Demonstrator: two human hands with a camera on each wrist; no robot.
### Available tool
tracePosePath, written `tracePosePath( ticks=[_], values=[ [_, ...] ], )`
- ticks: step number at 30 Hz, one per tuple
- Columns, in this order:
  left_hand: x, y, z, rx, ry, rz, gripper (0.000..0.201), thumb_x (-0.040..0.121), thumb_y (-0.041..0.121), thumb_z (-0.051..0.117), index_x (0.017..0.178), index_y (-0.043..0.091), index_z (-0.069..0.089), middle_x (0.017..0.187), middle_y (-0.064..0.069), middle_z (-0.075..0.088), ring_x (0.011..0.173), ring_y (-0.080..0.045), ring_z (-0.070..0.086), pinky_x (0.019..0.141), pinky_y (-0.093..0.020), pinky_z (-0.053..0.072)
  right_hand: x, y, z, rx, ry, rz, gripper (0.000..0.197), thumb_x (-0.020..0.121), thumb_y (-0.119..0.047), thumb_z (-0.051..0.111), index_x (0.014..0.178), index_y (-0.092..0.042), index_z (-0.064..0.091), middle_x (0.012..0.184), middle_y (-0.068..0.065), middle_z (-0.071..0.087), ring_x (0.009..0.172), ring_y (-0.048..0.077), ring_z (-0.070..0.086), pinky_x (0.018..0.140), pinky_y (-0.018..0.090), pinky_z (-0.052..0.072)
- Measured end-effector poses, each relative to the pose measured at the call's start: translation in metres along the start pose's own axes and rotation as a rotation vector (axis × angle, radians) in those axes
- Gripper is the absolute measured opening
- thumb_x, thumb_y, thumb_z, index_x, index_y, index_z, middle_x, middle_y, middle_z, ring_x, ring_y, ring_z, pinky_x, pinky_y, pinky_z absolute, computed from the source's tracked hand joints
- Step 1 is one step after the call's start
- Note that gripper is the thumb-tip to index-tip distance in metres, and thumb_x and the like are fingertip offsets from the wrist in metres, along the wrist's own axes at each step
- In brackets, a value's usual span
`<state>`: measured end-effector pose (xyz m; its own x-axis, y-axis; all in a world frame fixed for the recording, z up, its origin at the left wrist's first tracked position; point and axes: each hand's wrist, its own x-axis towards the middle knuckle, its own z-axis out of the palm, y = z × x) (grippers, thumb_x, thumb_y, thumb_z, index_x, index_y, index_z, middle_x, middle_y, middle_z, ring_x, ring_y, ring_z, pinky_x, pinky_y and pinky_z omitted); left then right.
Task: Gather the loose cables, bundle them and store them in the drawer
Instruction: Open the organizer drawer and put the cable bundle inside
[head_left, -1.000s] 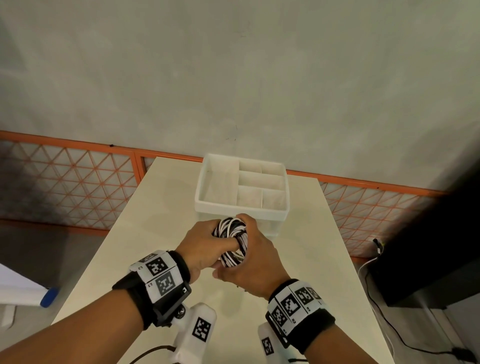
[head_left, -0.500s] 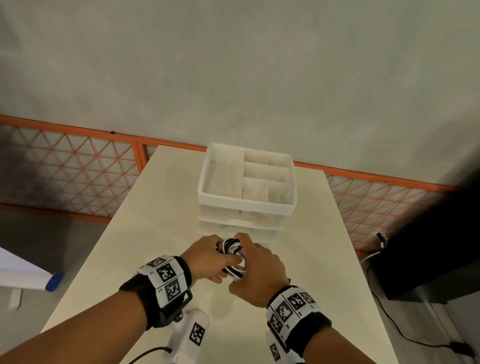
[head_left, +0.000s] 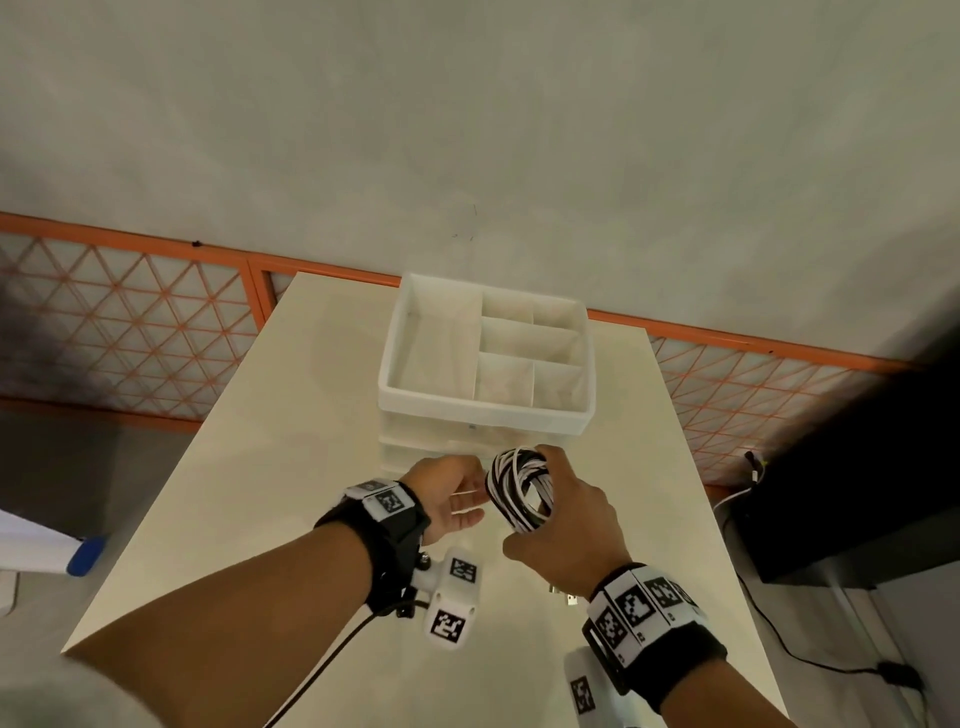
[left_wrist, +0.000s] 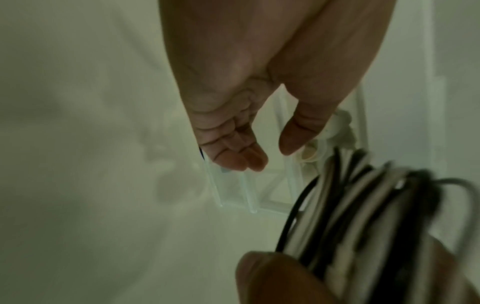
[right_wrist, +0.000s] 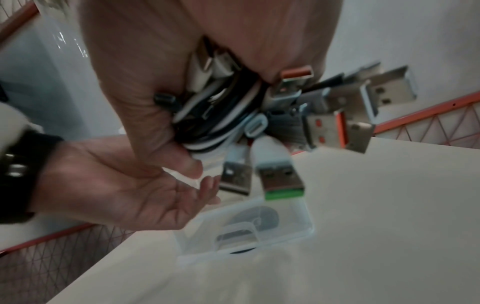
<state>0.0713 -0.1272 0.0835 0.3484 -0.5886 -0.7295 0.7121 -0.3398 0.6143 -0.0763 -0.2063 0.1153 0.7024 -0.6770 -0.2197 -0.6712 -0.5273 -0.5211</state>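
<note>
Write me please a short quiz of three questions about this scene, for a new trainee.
1. True or false: the right hand grips the cable bundle.
2. The left hand is: A) gripping the bundle, B) open, holding nothing, C) inside the organizer.
3. Fill in: the bundle is held in front of the white ___ organizer.

Key: 1 true; 2 B; 3 drawer.

Your way to the drawer unit (head_left: 483, 410) is blocked only by your own hands: the left hand (head_left: 451, 493) and the cable bundle (head_left: 519, 488) crowd its front (drawers appear closed). Bare table (head_left: 291, 415) flanks the unit.
</note>
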Motion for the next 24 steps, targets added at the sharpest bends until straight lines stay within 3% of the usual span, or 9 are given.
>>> tracePosePath(
  ticks=[3, 5, 8, 12, 15, 18, 21, 23, 24],
  values=[
    [0.009, 0.000, 0.005, -0.111, -0.015, -0.003, 0.008, 0.081, 0.005, 0.060, 0.077, 0.011, 0.061, 0.067, -0.003, 0.056, 0.061, -0.016, 0.055, 0.066, -0.030, 0.046, -0.003, 0.002, -0.002, 0.021, 0.009, -0.012, 0.089, 0.052, -0.031, 0.073, 0.129, -0.045, 0.031, 0.086, -0.010, 0.066, 0.077, 0.019, 0.066, 0.072, 0.039, 0.059],
    [0.010, -0.004, 0.003, -0.178, -0.048, -0.020, 0.005, 0.084, 0.011, 0.064, 0.080, 0.013, 0.062, 0.064, 0.000, 0.060, 0.063, -0.016, 0.056, 0.066, -0.030, 0.045, -0.006, 0.004, -0.003, 0.031, 0.009, -0.012, 0.090, 0.052, -0.031, 0.072, 0.130, -0.044, 0.030, 0.085, -0.010, 0.066, 0.077, 0.018, 0.065, 0.072, 0.039, 0.059],
    [0.004, -0.020, -0.005, -0.179, -0.102, -0.044, 0.006, 0.086, 0.021, 0.067, 0.090, 0.016, 0.065, 0.073, -0.001, 0.064, 0.069, -0.017, 0.061, 0.066, -0.032, 0.044, -0.010, 0.007, -0.005, 0.038, 0.000, -0.006, 0.091, 0.052, -0.030, 0.072, 0.133, -0.043, 0.031, 0.085, -0.010, 0.065, 0.076, 0.018, 0.065, 0.073, 0.039, 0.059],
    [-0.020, -0.049, -0.019, -0.079, -0.151, -0.107, 0.015, 0.081, 0.024, 0.073, 0.089, 0.016, 0.063, 0.079, -0.003, 0.066, 0.076, -0.020, 0.062, 0.064, -0.032, 0.046, -0.012, 0.007, -0.007, 0.040, -0.009, -0.013, 0.091, 0.054, -0.029, 0.073, 0.133, -0.043, 0.031, 0.083, -0.010, 0.066, 0.075, 0.018, 0.065, 0.073, 0.038, 0.060],
    [-0.048, -0.049, -0.025, 0.305, -0.193, -0.112, 0.024, 0.083, 0.026, 0.074, 0.100, 0.012, 0.063, 0.085, -0.004, 0.068, 0.076, -0.019, 0.065, 0.061, -0.027, 0.049, -0.013, 0.004, -0.009, 0.034, -0.009, -0.031, 0.090, 0.055, -0.028, 0.075, 0.132, -0.044, 0.031, 0.085, -0.010, 0.067, 0.077, 0.018, 0.066, 0.075, 0.040, 0.060],
    [-0.064, -0.025, -0.026, 0.752, -0.087, 0.207, 0.023, 0.085, 0.028, 0.071, 0.100, 0.012, 0.065, 0.085, -0.001, 0.069, 0.070, -0.012, 0.066, 0.054, -0.023, 0.046, -0.012, -0.002, -0.011, 0.025, -0.015, -0.058, 0.091, 0.054, -0.028, 0.075, 0.132, -0.043, 0.031, 0.085, -0.009, 0.067, 0.076, 0.018, 0.066, 0.074, 0.040, 0.060],
    [-0.065, -0.005, -0.039, 1.212, 0.240, 0.611, 0.027, 0.085, 0.037, 0.066, 0.109, 0.024, 0.065, 0.103, 0.006, 0.067, 0.095, -0.015, 0.062, 0.075, -0.024, 0.046, -0.008, -0.009, -0.013, 0.010, -0.031, -0.086, 0.090, 0.054, -0.028, 0.076, 0.131, -0.044, 0.032, 0.086, -0.008, 0.067, 0.077, 0.020, 0.066, 0.073, 0.040, 0.060],
    [-0.059, -0.007, -0.050, 1.540, 0.262, 0.639, 0.043, 0.089, 0.038, 0.060, 0.131, 0.028, 0.055, 0.128, 0.004, 0.059, 0.118, -0.022, 0.052, 0.096, -0.033, 0.040, -0.006, -0.015, -0.013, 0.001, -0.053, -0.106, 0.092, 0.054, -0.029, 0.077, 0.132, -0.046, 0.031, 0.090, -0.008, 0.065, 0.081, 0.020, 0.065, 0.075, 0.040, 0.060],
    [-0.056, -0.012, -0.054, 1.677, 0.246, 0.604, 0.047, 0.091, 0.038, 0.056, 0.137, 0.031, 0.051, 0.135, 0.004, 0.056, 0.122, -0.023, 0.049, 0.100, -0.036, 0.037, -0.004, -0.017, -0.012, -0.007, -0.061, -0.119, 0.093, 0.054, -0.030, 0.077, 0.132, -0.047, 0.030, 0.091, -0.008, 0.065, 0.081, 0.020, 0.065, 0.075, 0.040, 0.060]
  ],
)
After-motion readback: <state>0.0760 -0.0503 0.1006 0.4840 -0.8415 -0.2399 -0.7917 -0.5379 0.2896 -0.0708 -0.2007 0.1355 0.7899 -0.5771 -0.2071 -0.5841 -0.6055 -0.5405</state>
